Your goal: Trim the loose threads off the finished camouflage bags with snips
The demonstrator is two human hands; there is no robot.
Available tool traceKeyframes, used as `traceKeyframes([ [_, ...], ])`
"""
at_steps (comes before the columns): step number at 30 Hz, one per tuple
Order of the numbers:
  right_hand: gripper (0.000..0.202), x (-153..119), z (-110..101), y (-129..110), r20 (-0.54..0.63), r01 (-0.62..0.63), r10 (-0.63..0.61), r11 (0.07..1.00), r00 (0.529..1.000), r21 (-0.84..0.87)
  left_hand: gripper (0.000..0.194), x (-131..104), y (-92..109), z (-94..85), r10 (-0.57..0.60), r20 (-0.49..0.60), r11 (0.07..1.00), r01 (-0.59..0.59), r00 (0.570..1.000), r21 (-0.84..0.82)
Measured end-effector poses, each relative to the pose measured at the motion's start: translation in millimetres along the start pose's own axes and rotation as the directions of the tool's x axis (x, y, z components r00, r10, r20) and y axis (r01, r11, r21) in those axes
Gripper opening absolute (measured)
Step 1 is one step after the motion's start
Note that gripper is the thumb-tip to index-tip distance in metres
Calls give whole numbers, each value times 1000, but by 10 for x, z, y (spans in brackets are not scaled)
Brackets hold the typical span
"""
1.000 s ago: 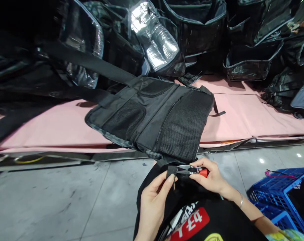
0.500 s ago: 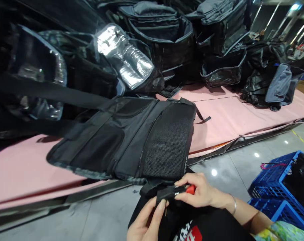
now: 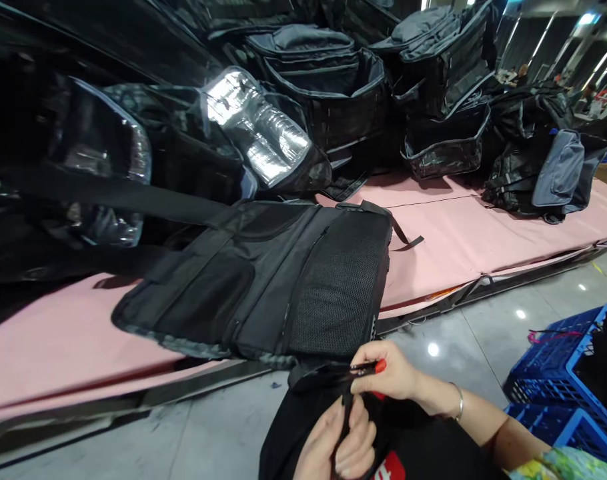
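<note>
A black backpack panel [image 3: 268,287] with mesh padding lies on the pink surface, its near edge hanging over the front. My left hand [image 3: 341,437] is closed around a black strap [image 3: 347,407] below that edge, pinching it between thumb and fingers. Just above and to the right, my right hand [image 3: 388,373] grips a small red-and-black tool that looks like thread snips [image 3: 379,366], its dark end pointing left close to the strap. Most of the tool is hidden in the fingers. Black cloth with a red patch [image 3: 389,467] lies beneath both hands.
Black bags pile up behind, among them an open bag [image 3: 328,87] and one with a silver foil lining [image 3: 263,127]. A grey-fronted bag [image 3: 558,167] sits on the pink table [image 3: 443,233] at right. Blue crates [image 3: 548,373] stand on the floor at lower right.
My left hand has moved right and up, and its fingers have curled around the strap. My right hand has stayed nearly in place, with the tool now turned to a thinner profile.
</note>
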State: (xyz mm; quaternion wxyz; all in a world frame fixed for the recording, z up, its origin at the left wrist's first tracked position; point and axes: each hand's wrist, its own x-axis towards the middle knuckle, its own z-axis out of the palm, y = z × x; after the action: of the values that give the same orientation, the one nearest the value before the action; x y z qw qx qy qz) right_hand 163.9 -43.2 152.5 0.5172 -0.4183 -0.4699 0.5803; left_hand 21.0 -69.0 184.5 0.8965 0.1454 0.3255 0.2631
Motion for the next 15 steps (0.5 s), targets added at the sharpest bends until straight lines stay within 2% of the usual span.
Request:
traceKeyframes([
  [1,43,1,-10,-16,3,-28,28,1000,1000,5,36,7,-20,-17,66,-88,997,-61,994,56],
  [2,42,-2,-23,-35,7,-51,51,999,999,0,36,11,-32,-38,177,-188,978,-150,966,146],
  [4,41,-11,-46,-73,-3,-77,77,996,997,-44,41,10,-38,-93,440,-312,859,-294,842,418],
  [5,41,-16,-51,-89,-8,-82,82,994,997,-75,42,8,-35,-128,547,-316,770,-319,775,552],
  [6,41,-21,-51,-104,-10,-86,86,991,996,-103,40,8,-32,-165,614,-298,688,-311,731,656],
  [7,41,-26,-46,-115,-12,-91,90,988,996,-122,38,9,-29,-202,647,-283,632,-290,708,719],
  [9,40,-38,-30,-132,-21,-89,87,988,996,-127,34,17,-26,-261,653,-300,627,-273,695,730],
  [12,34,-76,-32,-149,-51,-19,10,985,999,-171,35,28,-11,-270,599,-373,749,-332,708,573],
  [15,27,-139,-88,-157,-59,80,-102,949,993,-306,34,22,35,-201,555,-412,814,-371,722,447],
])
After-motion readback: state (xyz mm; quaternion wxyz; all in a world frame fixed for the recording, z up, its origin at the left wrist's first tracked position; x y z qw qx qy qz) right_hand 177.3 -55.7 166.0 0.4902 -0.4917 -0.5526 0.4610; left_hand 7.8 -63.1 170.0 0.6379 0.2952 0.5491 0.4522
